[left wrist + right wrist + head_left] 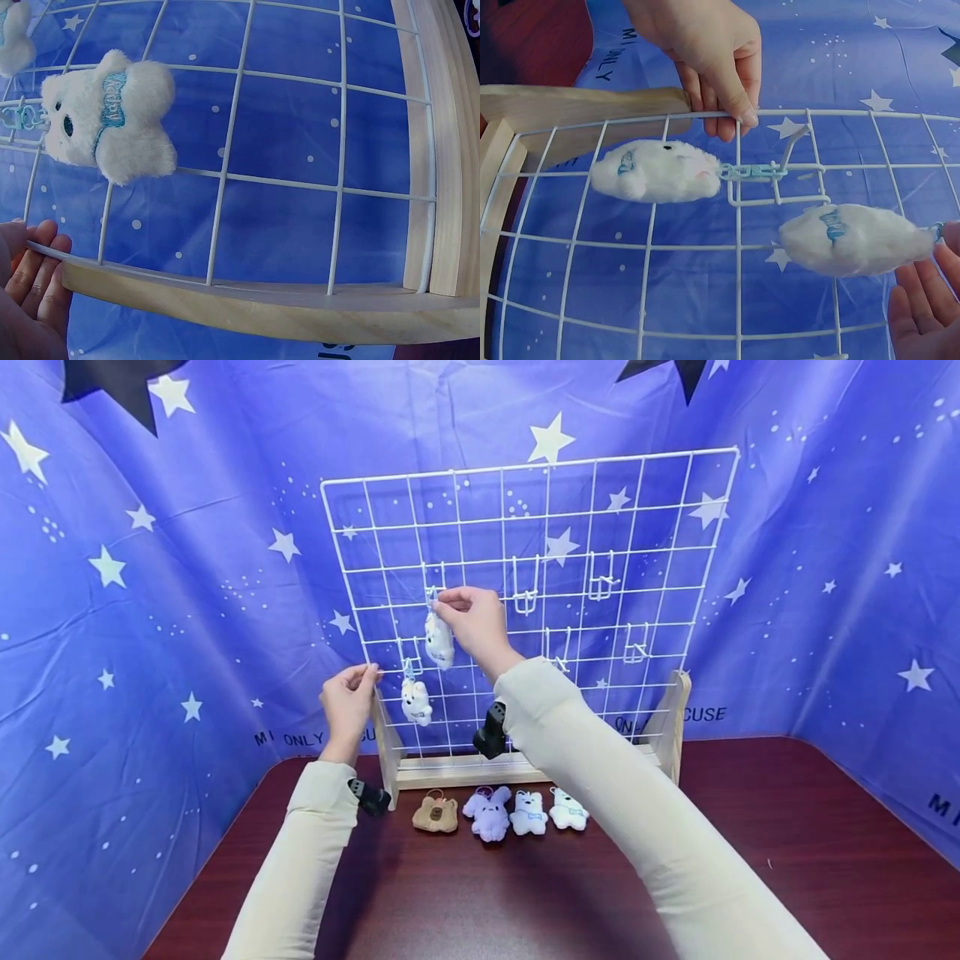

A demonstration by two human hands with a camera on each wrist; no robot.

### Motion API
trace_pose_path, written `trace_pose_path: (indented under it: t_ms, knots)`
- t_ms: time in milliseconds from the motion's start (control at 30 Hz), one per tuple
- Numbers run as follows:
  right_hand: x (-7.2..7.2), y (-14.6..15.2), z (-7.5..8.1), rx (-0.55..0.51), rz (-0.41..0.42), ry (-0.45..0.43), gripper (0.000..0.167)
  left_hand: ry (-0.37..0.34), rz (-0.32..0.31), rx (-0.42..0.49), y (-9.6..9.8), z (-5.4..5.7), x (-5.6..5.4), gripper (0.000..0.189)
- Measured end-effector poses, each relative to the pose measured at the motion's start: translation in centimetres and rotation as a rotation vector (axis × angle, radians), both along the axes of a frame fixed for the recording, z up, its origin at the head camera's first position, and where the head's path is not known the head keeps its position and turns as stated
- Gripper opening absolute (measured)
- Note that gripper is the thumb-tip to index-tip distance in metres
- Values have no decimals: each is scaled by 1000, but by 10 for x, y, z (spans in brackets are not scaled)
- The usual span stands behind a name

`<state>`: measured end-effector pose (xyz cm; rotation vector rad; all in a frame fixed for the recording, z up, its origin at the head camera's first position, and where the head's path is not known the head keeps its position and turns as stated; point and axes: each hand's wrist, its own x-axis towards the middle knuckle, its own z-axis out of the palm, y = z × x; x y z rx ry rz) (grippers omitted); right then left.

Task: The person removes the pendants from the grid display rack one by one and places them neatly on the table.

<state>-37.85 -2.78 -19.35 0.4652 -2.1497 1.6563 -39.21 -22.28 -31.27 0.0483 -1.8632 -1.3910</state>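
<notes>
My right hand (pixel 480 622) pinches the blue clasp at the top of a white plush keychain (pixel 439 643), close to an upper hook on the white wire grid (pixel 525 467). That plush (pixel 855 240) hangs from the fingertips in the right wrist view. My left hand (pixel 348 702) pinches the grid's left edge wire between thumb and fingers, just above the wooden side post (pixel 386 747). Beside it, a second white plush keychain (pixel 416 702) dangles by its blue clasp (pixel 754 172) from a lower hook. Its dark nose and blue lettered sash (pixel 114 101) face the left wrist camera.
Further right on the grid are several bare hooks (pixel 527 602). On the dark red table (pixel 465 910), before the wooden base (pixel 480 774), lie a brown plush (pixel 435 816), a purple long-eared plush (pixel 489 818) and two white plushes (pixel 529 817). Blue star-patterned cloth (pixel 225 610) surrounds the table.
</notes>
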Motion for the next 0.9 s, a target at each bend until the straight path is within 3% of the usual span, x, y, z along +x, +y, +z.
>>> trace_pose_path:
  t_ms: [267, 667, 900]
  knots:
    - [1, -5, -4, 8, -63, 15, 17, -3, 4, -7, 1, -1, 1, 20]
    - [1, -9, -4, -103, -15, -32, 15, -2, 9, -16, 0, 1, 1, 20]
    - [9, -8, 3, -181, 39, -66, 12, 4, 8, -19, 0, 1, 1, 19]
